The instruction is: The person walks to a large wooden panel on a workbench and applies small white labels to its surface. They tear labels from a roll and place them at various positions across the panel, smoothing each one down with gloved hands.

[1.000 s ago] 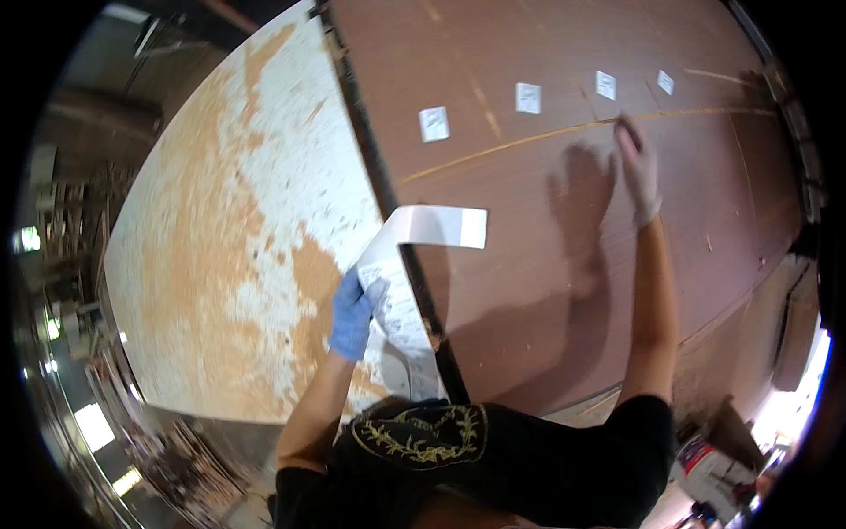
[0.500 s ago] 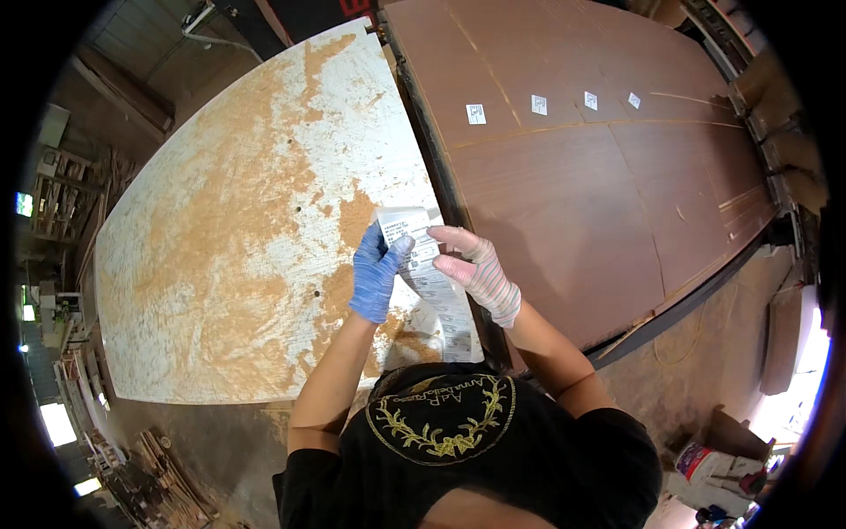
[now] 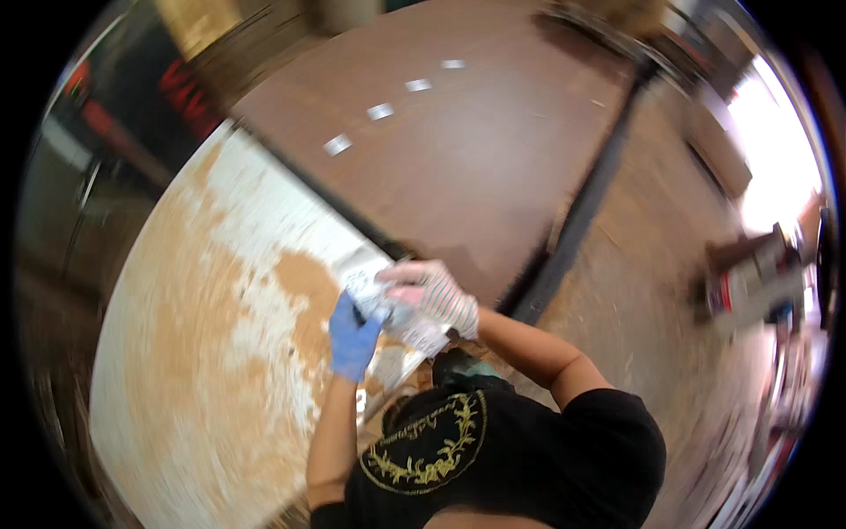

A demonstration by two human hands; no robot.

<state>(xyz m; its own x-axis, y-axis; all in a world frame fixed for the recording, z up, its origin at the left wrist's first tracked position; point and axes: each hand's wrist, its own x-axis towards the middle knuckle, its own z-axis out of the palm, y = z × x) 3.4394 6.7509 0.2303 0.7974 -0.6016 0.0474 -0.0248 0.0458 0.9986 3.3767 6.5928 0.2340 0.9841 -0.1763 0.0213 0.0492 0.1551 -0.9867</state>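
My left hand (image 3: 354, 339), in a blue knit glove, grips a long strip of white printed labels (image 3: 357, 278), thumb across its face. The strip's lower length (image 3: 421, 333) hangs down toward my body. My right hand (image 3: 436, 295), in a white glove with pink and grey stripes, is at the strip's right edge. Its fingers are stretched out, a little apart; blur hides whether the tips touch the labels. Beneath the hands lies a white board (image 3: 176, 370) with worn tan patches. Beyond it is a large brown panel (image 3: 458, 167).
Several small white labels, one a square label (image 3: 337, 145), lie in a row on the brown panel. A dark edge (image 3: 582, 220) borders the panel on the right. Past it, a white container (image 3: 749, 282) stands on the floor. A black and red object (image 3: 141, 115) stands at the far left.
My view has swung to the right, so the boards appear turned. My right hand's fingers have moved closer together and now overlap the strip. The left hand keeps hold of the labels.
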